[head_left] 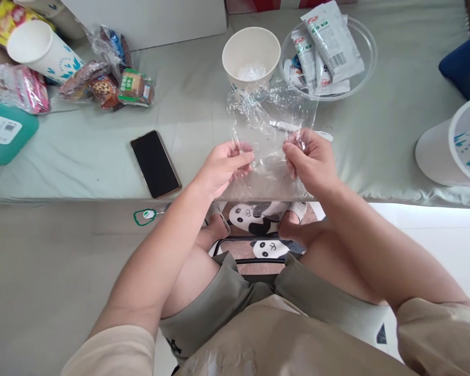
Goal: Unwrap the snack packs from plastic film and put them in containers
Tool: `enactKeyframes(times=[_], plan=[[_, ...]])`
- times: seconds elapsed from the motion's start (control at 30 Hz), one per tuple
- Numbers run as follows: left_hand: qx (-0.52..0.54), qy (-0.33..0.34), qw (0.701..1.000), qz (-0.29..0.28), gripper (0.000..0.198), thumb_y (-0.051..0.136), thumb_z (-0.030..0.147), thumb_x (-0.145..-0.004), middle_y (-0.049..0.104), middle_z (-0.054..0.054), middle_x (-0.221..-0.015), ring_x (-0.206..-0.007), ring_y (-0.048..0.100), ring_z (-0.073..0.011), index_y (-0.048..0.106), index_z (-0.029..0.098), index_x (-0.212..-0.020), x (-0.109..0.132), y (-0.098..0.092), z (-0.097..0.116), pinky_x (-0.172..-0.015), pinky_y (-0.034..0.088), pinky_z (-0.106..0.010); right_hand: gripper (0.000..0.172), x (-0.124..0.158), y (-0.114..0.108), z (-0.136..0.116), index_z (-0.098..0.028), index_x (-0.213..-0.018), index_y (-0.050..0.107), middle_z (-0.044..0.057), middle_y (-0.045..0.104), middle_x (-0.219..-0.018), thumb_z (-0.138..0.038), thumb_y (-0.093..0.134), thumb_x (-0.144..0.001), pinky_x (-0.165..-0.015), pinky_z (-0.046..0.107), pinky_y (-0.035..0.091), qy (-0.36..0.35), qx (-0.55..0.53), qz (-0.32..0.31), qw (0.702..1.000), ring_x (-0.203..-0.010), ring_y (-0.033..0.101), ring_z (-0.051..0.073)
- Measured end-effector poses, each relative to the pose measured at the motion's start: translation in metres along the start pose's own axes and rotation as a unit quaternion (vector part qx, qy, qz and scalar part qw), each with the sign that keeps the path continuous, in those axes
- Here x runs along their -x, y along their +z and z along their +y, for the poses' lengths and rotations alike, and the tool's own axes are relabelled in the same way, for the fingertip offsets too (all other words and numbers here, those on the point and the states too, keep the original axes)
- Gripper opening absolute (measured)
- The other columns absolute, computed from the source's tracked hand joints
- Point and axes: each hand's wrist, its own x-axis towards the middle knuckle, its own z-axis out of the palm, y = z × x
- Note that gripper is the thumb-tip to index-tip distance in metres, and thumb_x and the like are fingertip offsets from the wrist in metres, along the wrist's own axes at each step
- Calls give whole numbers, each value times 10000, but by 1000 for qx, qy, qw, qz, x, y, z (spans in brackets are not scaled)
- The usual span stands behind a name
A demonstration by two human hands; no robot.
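A clear plastic bag (270, 117) is stretched between my two hands, just above the near edge of the covered surface. My left hand (231, 164) pinches its left side between thumb and fingers. On the other side my right hand (311, 156) grips the bag with curled fingers. Beyond the bag stands a white paper cup (250, 55) with some crumpled clear plastic inside. To its right, a clear round plastic bowl (370, 57) holds several white packets (332, 44). A thin white item (323, 136), partly covered by the bag and my right hand, lies behind them.
A black phone (155, 163) lies left of my hands. Farther left are wrapped snacks (135, 87), a tilted paper cup (43, 52) and a green container (8, 130). A white bin (434, 149) stands at the right, near a dark blue item (464, 68).
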Motion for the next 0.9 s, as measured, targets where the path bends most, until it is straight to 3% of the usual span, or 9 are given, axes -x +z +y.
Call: enactKeyframes(times=[0.07, 0.13, 0.27, 0.37, 0.43, 0.63, 0.73, 0.8, 0.9], plan=[[-13, 23, 1000, 12, 157, 765, 161, -796, 600, 35, -724, -599, 608, -81, 611, 186, -813, -2, -2, 1, -615, 510, -231, 201, 1, -3, 0, -302, -905, 533, -91, 417, -497, -461, 652, -937, -413, 303, 375, 4, 14, 3, 1000, -394, 370, 117], [-32, 35, 999, 5, 139, 728, 178, -833, 632, 29, -766, -610, 635, -95, 591, 202, -838, -2, -5, 2, -618, 512, -243, 145, 1, -5, 1, -306, -928, 541, -89, 414, -521, -415, 634, -945, -451, 312, 421, -16, 30, 19, 999, -420, 379, 122], [-73, 40, 996, -19, 152, 687, 160, -867, 702, 14, -844, -660, 711, -127, 552, 224, -899, -4, -7, -3, -626, 536, -252, 52, 1, -5, 1, -296, -909, 573, -14, 565, -746, -329, 586, -947, -709, 391, 582, -120, 82, 60, 988, -673, 573, 169], [-67, 82, 994, 7, 184, 656, 78, -866, 694, 17, -863, -670, 708, -93, 537, 198, -792, -8, -5, -9, -637, 542, -219, 86, 2, -4, 1, -285, -845, 603, 30, 622, -895, -276, 564, -922, -895, 468, 582, -189, 135, 62, 971, -907, 630, 217], [-60, 109, 992, 33, 222, 643, 48, -868, 690, 12, -899, -660, 691, -66, 531, 180, -729, -11, -4, -11, -640, 540, -201, 118, 3, -3, 0, -285, -813, 612, 37, 614, -921, -252, 556, -912, -940, 496, 569, -211, 148, 62, 964, -939, 626, 224], [-27, 136, 988, 74, 268, 612, -1, -839, 698, 1, -959, -726, 654, -49, 524, 169, -651, -18, -3, -11, -698, 553, -176, 211, 8, 1, 0, -269, -657, 607, 52, 561, -955, -258, 577, -866, -826, 484, 585, -209, 146, 75, 964, -911, 606, 221], [-16, 145, 986, 84, 276, 582, -39, -793, 692, 6, -947, -681, 594, -37, 532, 160, -610, -17, -7, -9, -637, 513, -154, 214, 7, 1, 3, -264, -615, 604, 59, 551, -954, -262, 593, -829, -786, 476, 588, -189, 160, 58, 967, -931, 600, 230], [-20, 140, 987, 79, 254, 594, -29, -785, 696, 5, -976, -660, 576, -31, 569, 157, -614, -14, -10, -8, -617, 499, -156, 221, 6, 1, 6, -260, -604, 607, 62, 550, -957, -262, 596, -825, -798, 477, 586, -190, 167, 47, 966, -946, 603, 232], [-27, 126, 991, 28, 176, 681, 26, -773, 705, 3, -1090, -775, 647, -66, 719, 196, -798, -9, -17, -6, -728, 560, -202, 237, 4, 0, 8, -252, -602, 620, 60, 559, -972, -256, 593, -838, -803, 460, 578, -201, 171, 38, 964, -962, 620, 225]])
